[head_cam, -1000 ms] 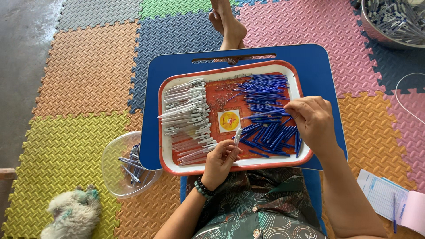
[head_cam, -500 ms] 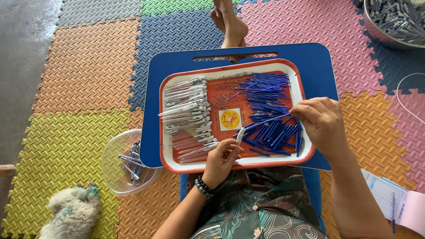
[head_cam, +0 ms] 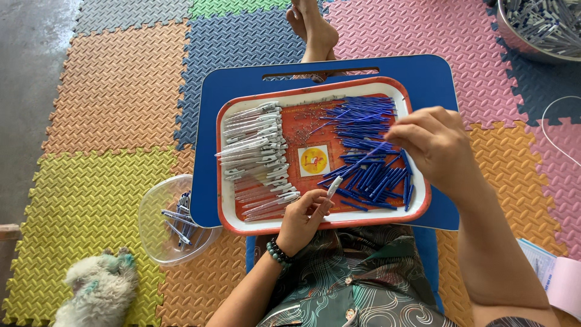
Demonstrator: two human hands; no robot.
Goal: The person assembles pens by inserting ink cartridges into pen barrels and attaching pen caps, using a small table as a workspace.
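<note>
Pen parts sorted on a red-rimmed tray [head_cam: 230,181] set on a blue lap desk [head_cam: 436,79].
Left hand [head_cam: 302,219] pinched shut on a white pen barrel [head_cam: 333,186] at the tray's near edge; right hand [head_cam: 433,145] pinched on a blue refill [head_cam: 366,156] lifted over the blue refill pile [head_cam: 369,127]. White barrels [head_cam: 254,145] stacked at left.

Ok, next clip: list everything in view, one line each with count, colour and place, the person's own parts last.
lap table: one, blue, over the person's lap
tray: one, white with red rim, on the lap table
clear barrels: many, clear with white tips, left side of tray
blue refills: many, blue, right side of tray
plastic bowl: one, clear, left of the lap table, a few pens inside
metal basin: one, silver, top right, full of pens
foam mats: many, mixed colours, floor
fluffy animal: one, white, bottom left
left hand: holds one clear barrel
right hand: holds one blue refill
</note>
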